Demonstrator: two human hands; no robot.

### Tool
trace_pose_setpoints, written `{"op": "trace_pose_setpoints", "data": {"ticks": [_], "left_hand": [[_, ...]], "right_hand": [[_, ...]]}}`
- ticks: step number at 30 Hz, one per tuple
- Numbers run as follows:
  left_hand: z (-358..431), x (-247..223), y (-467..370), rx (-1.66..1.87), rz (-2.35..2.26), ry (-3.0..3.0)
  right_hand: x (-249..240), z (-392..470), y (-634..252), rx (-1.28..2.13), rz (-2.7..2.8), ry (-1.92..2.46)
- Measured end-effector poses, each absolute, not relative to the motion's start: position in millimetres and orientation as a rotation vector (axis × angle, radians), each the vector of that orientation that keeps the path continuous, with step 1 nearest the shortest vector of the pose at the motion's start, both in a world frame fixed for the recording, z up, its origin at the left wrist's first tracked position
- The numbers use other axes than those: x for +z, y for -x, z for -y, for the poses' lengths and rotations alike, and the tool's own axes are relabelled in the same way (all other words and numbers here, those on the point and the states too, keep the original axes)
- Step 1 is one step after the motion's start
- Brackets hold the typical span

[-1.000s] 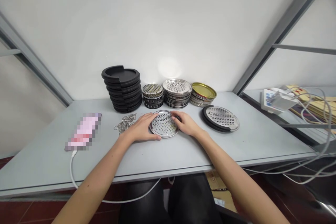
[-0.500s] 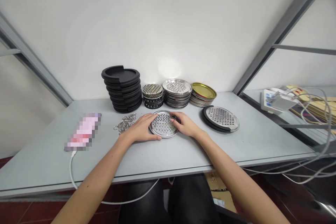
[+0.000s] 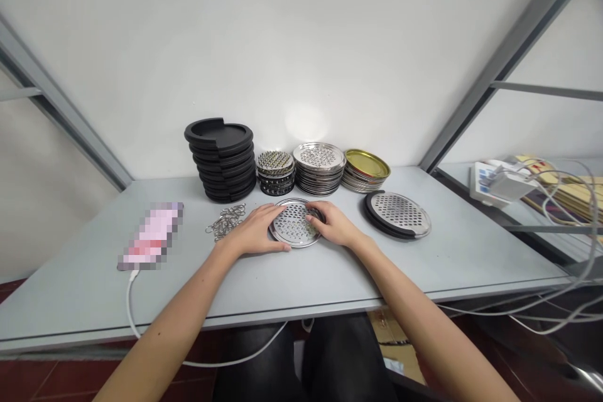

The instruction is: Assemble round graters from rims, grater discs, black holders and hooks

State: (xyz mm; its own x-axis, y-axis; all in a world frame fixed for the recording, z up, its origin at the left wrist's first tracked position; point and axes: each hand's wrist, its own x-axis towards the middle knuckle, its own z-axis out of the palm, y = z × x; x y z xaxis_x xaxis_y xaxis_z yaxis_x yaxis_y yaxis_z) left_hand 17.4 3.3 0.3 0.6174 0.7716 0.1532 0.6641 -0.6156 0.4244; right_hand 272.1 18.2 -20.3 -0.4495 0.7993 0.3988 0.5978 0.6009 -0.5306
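A round metal grater disc [image 3: 296, 226] with rows of holes lies on the table in front of me. My left hand [image 3: 258, 230] wraps round its left side, fingers at the far rim and thumb stretched along the near edge. From the right, my right hand [image 3: 331, 224] grips the rim with bent fingers, its thumb resting over the holed face. Beside my left hand is a small heap of metal rings [image 3: 227, 221]. To the right rests a black round holder [image 3: 387, 226] with a holed metal disc [image 3: 400, 212] fitted in it.
Along the wall stand a stack of black holders [image 3: 221, 163], a short stack of spiked discs [image 3: 275, 173], a stack of grater discs [image 3: 319, 169] and gold-topped discs [image 3: 366, 166]. A blurred phone [image 3: 151, 235] with a white cable [image 3: 129, 301] lies left. A power strip [image 3: 490, 182] sits right.
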Motion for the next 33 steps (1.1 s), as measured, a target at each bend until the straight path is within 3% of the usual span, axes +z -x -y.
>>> {"op": "trace_pose_setpoints", "data": {"ticks": [33], "left_hand": [[-1.3,1.3,-16.6,0.424,-1.249,-2.423]], "right_hand": [[-17.5,-15.5,-272.6,0.635,2.054,1.064]]}}
